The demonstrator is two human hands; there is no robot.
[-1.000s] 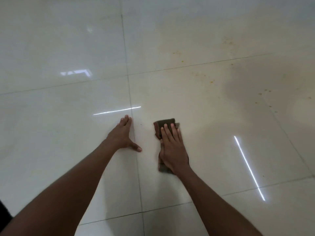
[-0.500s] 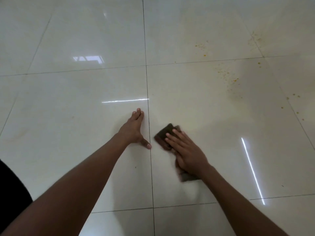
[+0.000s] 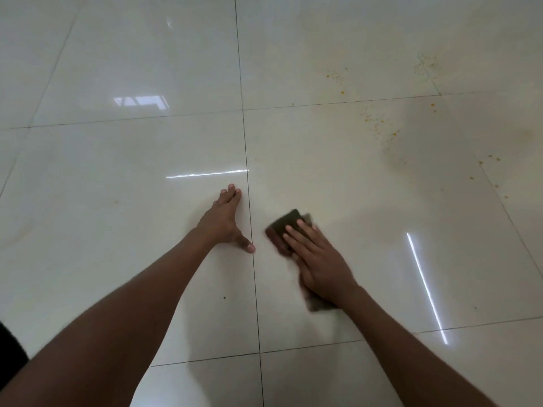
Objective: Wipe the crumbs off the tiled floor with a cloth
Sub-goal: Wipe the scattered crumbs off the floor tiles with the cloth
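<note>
A dark brown folded cloth lies flat on the glossy cream tiled floor. My right hand presses down on it, palm flat, fingers spread and pointing up-left; most of the cloth is hidden under the palm, with one end showing past the fingertips and another by the wrist. My left hand rests flat on the neighbouring tile, just left of a grout line, holding nothing. Orange crumbs are scattered on the tiles at the upper right, well beyond the cloth.
More orange crumbs dot the far right tiles. A small dark speck sits between my forearms. Dark grout lines cross the floor, and bright light reflections streak it. A dark edge shows at the lower left.
My right hand has turned with the cloth from pointing straight ahead to pointing up-left, and it blurs slightly. The view has shifted, showing more crumbs. My left hand stays planted.
</note>
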